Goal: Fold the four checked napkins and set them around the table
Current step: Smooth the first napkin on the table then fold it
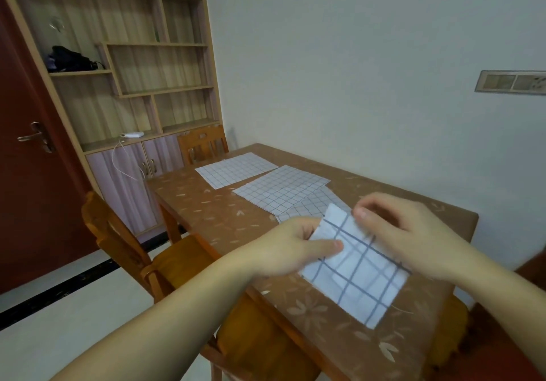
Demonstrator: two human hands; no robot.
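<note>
A white napkin with blue checks (357, 277), folded small, lies at the near end of the brown table (212, 212). My left hand (292, 247) pinches its far left corner. My right hand (404, 233) grips its far right edge. Behind my hands a third napkin (322, 203) peeks out, mostly hidden. Two more checked napkins lie flat and unfolded further along the table, one in the middle (280, 188) and one at the far end (236, 169).
A wooden chair (124, 247) stands at the table's left side and another chair (204, 144) at the far end. A shelf unit (133, 85) and a red door (35, 159) fill the left. The table's right side runs along the wall.
</note>
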